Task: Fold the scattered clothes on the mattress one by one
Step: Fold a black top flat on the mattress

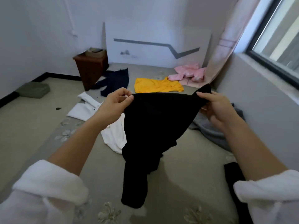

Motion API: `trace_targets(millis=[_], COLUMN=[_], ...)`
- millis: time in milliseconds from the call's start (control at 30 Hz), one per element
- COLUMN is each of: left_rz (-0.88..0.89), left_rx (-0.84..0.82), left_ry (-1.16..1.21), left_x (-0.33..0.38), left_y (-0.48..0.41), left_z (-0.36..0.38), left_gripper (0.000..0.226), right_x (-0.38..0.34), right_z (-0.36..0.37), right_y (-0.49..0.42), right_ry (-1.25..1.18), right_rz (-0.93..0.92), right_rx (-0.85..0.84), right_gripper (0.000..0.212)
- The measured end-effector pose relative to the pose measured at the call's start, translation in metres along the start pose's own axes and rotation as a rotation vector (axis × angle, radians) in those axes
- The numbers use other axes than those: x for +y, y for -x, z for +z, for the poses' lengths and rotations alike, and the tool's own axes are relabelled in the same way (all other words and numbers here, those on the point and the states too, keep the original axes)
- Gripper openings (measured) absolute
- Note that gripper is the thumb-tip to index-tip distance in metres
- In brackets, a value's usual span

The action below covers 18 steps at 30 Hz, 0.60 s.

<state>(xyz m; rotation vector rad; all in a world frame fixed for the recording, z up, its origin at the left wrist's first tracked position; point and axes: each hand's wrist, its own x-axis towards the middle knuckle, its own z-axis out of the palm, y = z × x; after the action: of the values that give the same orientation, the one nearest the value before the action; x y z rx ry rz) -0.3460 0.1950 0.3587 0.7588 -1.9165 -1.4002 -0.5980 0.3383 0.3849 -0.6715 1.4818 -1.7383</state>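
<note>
From the head view, the left hand (pixel 115 101) and right hand (pixel 215 105) each pinch the top edge of a black garment (pixel 150 126), which hangs above the mattress (pixel 186 167), with a white garment (pixel 113 136) just left, a grey garment (pixel 210 131) right, and bare mattress toward the near edge.

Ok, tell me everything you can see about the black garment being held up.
The black garment is plain, matte, soft cloth, with no print visible. Its top edge is stretched between the left hand and right hand, each gripping a corner. The rest hangs crumpled, narrowing downwards over the mattress; whether its end touches cannot be told.
</note>
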Motion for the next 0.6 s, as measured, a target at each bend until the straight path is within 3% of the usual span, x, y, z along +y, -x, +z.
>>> trace_targets(millis=[333,400,500,600], left_rz=[-0.048,-0.046,-0.061,-0.09], left_rx=[0.337,0.283,0.051,-0.08], left_ry=[-0.242,-0.183,-0.055,-0.203], left_x=[0.001,0.007,0.016,0.01], left_y=[-0.018,-0.013,0.001,0.006], left_z=[-0.005,0.005,0.035,0.063], left_gripper=[0.013,0.017,0.024,0.053], right_x=[-0.034,-0.034,-0.027,-0.022], right_z=[0.031,0.042,0.057,0.071], right_y=[-0.001,-0.001,0.0,0.003], right_ry=[-0.185,-0.177,-0.082,0.042], right_rz=[0.083,0.109,0.112,0.057], right_rx=[-0.177,-0.199,-0.254,-0.306], right_gripper=[0.017,0.02,0.018,0.011])
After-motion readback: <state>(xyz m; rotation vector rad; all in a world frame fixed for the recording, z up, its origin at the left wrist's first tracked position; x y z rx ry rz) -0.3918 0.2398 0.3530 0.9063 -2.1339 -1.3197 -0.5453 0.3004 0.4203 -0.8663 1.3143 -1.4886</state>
